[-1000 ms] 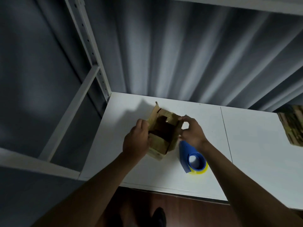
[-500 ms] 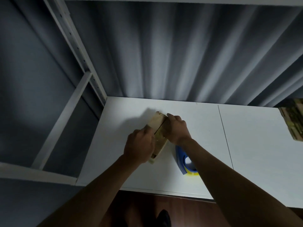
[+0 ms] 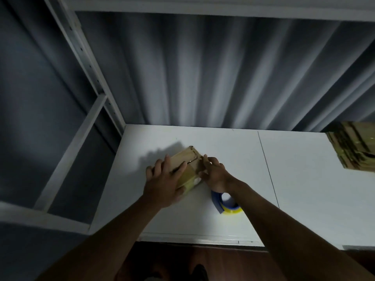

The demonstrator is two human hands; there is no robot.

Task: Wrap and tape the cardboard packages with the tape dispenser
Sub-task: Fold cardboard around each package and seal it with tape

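A small brown cardboard box lies on the white table, its top flaps folded down. My left hand lies flat on the box's near left part, fingers straight and pressing the flap. My right hand touches the box's right side with its fingers spread and slightly bent. A blue tape dispenser with a yellow-edged tape roll stands on the table just under my right wrist, partly hidden by the forearm.
A stack of flat cardboard pieces sits at the table's far right edge. A white metal shelf post rises at the left. Grey corrugated wall stands behind the table. My shoe shows on the wooden floor below the front edge.
The open box has been folded shut and laid lower on the table. My left hand went from gripping its side to lying flat on top; my right hand slid to the right side.
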